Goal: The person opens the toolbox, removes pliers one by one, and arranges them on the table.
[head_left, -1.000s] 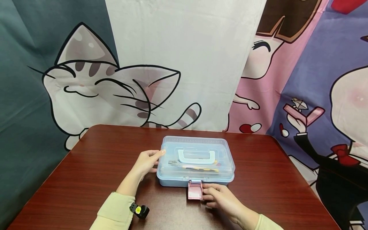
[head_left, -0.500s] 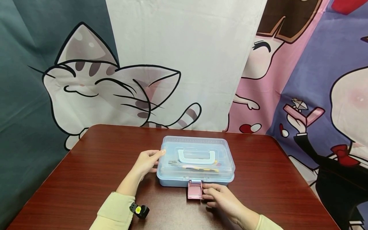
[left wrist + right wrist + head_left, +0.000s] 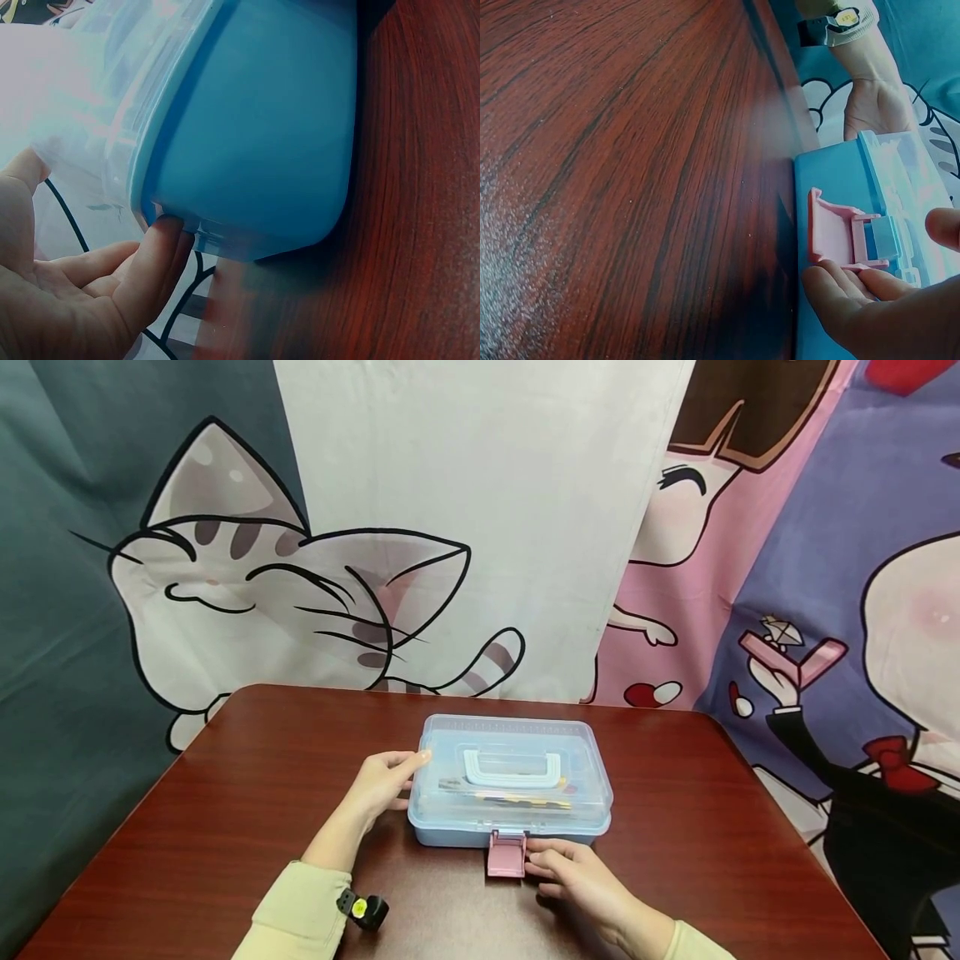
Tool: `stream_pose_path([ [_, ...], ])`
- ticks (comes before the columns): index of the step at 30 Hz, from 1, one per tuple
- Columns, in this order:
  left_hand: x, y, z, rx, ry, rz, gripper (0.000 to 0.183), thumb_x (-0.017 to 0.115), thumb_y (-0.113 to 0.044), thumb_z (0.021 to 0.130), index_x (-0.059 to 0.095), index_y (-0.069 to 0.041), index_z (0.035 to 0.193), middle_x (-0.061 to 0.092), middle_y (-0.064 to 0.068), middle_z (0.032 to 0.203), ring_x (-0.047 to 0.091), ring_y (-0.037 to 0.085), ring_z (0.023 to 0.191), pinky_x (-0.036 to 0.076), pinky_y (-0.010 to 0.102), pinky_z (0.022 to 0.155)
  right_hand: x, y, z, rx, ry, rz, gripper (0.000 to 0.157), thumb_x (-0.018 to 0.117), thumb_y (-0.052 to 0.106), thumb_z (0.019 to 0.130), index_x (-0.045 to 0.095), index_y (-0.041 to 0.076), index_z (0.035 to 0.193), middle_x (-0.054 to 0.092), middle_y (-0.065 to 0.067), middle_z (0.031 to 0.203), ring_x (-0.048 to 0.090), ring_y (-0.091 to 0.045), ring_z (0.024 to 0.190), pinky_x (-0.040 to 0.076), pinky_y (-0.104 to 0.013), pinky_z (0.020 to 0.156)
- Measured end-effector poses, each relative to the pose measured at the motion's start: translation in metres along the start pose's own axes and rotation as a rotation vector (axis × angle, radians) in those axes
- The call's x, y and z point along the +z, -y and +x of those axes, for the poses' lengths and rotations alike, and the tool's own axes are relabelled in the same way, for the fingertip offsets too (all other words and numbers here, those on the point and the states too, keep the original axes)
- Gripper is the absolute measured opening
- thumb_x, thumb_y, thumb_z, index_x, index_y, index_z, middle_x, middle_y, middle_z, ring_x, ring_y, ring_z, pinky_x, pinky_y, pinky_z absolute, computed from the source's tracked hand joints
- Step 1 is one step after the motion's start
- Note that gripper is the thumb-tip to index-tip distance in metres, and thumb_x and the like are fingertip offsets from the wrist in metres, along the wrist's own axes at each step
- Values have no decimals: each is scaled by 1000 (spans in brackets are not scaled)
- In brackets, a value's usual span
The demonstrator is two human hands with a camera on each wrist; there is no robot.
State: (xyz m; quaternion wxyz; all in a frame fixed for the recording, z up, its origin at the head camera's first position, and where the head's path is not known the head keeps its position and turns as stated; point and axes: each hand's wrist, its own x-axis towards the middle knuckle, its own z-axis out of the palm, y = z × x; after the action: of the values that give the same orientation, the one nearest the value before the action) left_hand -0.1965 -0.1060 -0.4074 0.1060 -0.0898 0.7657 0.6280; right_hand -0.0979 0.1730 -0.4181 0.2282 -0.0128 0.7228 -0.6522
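Fingers of the right hand (image 3: pixel 577 877), loosely extended and gripping nothing, touch the side of the jutting pink latch (image 3: pixel 506 857), just left of their tips. Beyond them sits the blue plastic storage box (image 3: pixel 480 817), its clear lid (image 3: pixel 517 735) down. At its left end, the left hand (image 3: pixel 381 783) grips it, thumb on the lid, fingertips against the rim. Farthest from all the fingers hangs a cartoon-cat backdrop (image 3: pixel 225 568).

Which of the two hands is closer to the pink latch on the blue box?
Right. The right hand is right beside the pink latch, at its right edge; the left hand is farther off, at the box's left end.
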Motion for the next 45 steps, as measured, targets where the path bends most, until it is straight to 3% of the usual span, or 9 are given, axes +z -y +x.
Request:
stream_pose_path([
  [18, 0, 1, 0, 12, 5, -3, 73, 65, -57, 69, 53, -6, 121, 57, 14, 112, 60, 20, 91, 55, 33, 64, 1, 2, -3, -31, -10, -29, 49, 46, 21, 91, 40, -13, 127, 41, -26, 132, 49, -32, 114, 45, -44, 89],
  [25, -2, 2, 0, 14, 17, 15, 82, 64, -62, 67, 49, -7, 126, 55, 13, 118, 58, 21, 95, 55, 33, 66, -3, 7, -8, -54, -36, -74, 48, 49, 22, 89, 46, -10, 124, 47, -23, 127, 52, -30, 110, 47, -41, 86],
  [32, -1, 2, -2, 59, 38, 16, 84, 60, -62, 72, 42, -6, 132, 52, 15, 122, 58, 23, 97, 54, 35, 69, -10, 19, -15, -76, 7, -182, 44, 51, 26, 89, 52, -5, 120, 53, -19, 124, 54, -28, 109, 47, -40, 85],
  [35, 1, 2, -4, 90, 37, 21, 83, 58, -61, 74, 41, -5, 132, 52, 15, 122, 58, 23, 98, 54, 35, 69, -12, 26, -17, -127, -7, -279, 41, 53, 27, 89, 56, -3, 117, 56, -16, 119, 55, -22, 106, 48, -34, 84],
  [40, 4, 2, -8, 169, 14, 68, 79, 53, -63, 77, 44, -4, 129, 53, 16, 121, 57, 24, 101, 54, 35, 71, -16, 37, -22, -256, -109, -466, 33, 57, 28, 87, 62, 4, 109, 63, -9, 109, 56, -8, 97, 46, -19, 78],
  [45, 4, 0, -13, 273, -22, 163, 69, 50, -57, 82, 47, -5, 127, 52, 14, 124, 52, 24, 110, 46, 40, 89, -24, 46, -25, -379, -168, -483, 31, 59, 24, 86, 62, 3, 109, 64, -9, 107, 58, -6, 95, 48, -18, 77],
])
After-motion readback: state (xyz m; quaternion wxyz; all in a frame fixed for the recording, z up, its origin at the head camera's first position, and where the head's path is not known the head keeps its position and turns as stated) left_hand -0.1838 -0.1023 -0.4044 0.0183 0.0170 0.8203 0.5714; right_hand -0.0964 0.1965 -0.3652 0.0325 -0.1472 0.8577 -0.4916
